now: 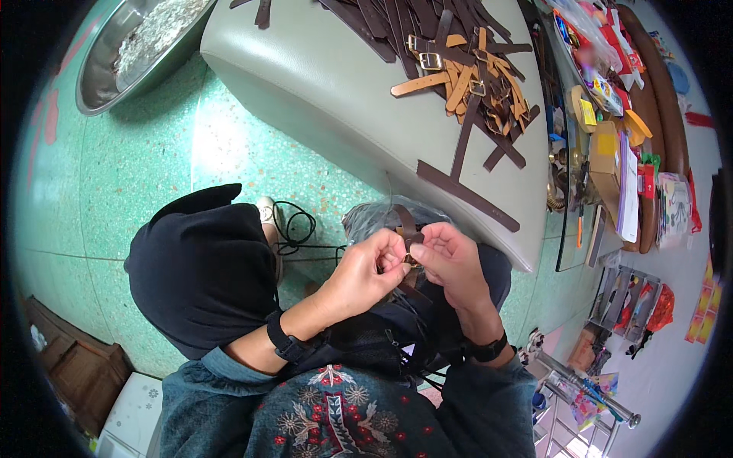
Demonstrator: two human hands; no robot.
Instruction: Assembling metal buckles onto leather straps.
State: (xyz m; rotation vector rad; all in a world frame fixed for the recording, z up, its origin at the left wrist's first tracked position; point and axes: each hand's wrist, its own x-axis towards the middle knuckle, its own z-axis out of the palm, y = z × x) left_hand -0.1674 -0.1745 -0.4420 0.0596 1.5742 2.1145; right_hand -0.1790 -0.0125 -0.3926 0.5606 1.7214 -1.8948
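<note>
Both hands are pinching a dark brown leather strap (405,220) above my lap. Fingertips of my left hand (359,271) and my right hand (456,271) meet at a small brass-coloured buckle (411,261), which they partly hide. One strap end curves up past the fingers. Beyond my hands, on a pale padded bench (305,99), lies a heap of dark brown straps (374,23). Tan straps with buckles (460,88) are tangled beside it. A long dark strap (469,197) lies along the bench's near edge.
Beneath my hands is a clear plastic bag (368,217). A black cable (294,233) loops on the green floor. A metal basin (95,98) holding whitish material stands at far left. On the right are a cluttered glass table (569,244) and a metal rail (588,388).
</note>
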